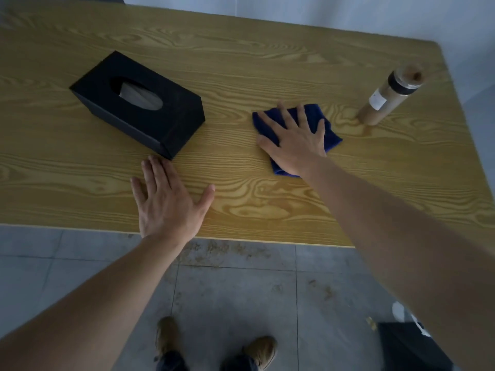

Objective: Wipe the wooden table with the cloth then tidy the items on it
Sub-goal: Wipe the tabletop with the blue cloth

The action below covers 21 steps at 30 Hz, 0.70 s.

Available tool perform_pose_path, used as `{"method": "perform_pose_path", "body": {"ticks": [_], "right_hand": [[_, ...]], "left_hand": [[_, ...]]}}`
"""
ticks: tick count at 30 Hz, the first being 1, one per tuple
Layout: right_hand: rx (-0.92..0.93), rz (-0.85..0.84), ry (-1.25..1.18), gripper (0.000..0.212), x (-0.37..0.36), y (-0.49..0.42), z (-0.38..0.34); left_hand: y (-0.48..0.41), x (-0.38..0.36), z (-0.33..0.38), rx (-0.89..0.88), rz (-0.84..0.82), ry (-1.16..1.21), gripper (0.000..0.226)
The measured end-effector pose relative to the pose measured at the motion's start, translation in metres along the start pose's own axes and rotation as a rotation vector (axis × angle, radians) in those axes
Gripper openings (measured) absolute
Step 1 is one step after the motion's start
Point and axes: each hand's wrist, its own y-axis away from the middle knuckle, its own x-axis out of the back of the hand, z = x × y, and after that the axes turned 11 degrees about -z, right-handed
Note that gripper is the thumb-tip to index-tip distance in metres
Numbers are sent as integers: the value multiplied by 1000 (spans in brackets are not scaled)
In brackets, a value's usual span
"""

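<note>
Under the right hand (296, 141), the cloth (332, 135) is half hidden; the fingers are spread flat, pressing it. Table (267, 62) runs off frame at left. Left hand (166, 202) lies flat, fingers straight, near the front edge, just beside the box (139, 108). Bare wood separates cloth and bottle (388, 97). Cloth: dark blue, folded.

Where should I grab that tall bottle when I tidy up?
Probably wrap the right hand round the middle of the bottle, coming from the cloth side. It stands upright, slim and round, so a sideways grip fits.
</note>
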Motion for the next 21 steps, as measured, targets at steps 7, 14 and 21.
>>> {"method": "perform_pose_path", "body": {"ticks": [7, 14, 21], "right_hand": [[88, -3, 30, 63, -25, 50, -15], [162, 12, 28, 58, -50, 97, -29], [239, -27, 59, 57, -71, 138, -34]], "left_hand": [[1, 1, -1, -3, 0, 30, 118], [2, 1, -2, -18, 19, 80, 118], [5, 0, -6, -58, 51, 185, 113]]}}
